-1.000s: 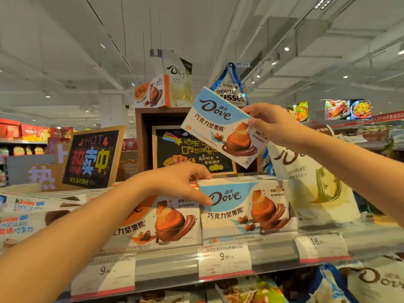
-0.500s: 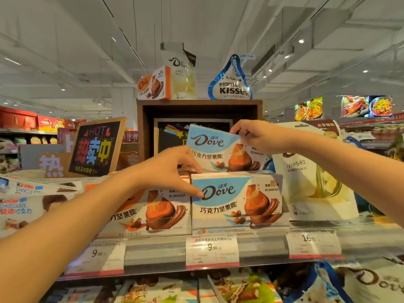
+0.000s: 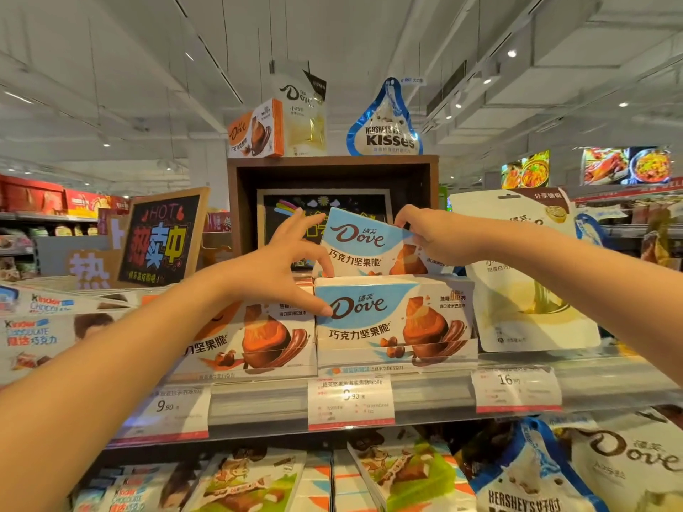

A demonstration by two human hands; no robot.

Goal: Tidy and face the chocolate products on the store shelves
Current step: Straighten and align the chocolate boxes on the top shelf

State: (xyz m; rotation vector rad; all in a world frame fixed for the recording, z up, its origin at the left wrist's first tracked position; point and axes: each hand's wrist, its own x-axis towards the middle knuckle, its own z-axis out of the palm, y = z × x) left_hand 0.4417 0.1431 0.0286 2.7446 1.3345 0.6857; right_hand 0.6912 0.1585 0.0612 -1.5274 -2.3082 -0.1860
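My right hand (image 3: 434,234) pinches the top corner of a blue Dove box (image 3: 364,245), tilted behind the front Dove box (image 3: 393,319) on the shelf (image 3: 425,395). My left hand (image 3: 284,267), fingers spread, touches both boxes. Tag (image 3: 351,399) reads 9.90. Hershey's Kisses bag (image 3: 386,123) above.

- blue Dove boxes (image 3: 391,319): two (one half hidden behind the front one)
- orange Dove boxes (image 3: 258,338): two
- Kisses bag (image 3: 386,127): one up top
- price tags (image 3: 351,400): three
- hands (image 3: 281,260): two

Chalkboard sign (image 3: 161,238), price tags (image 3: 350,400)
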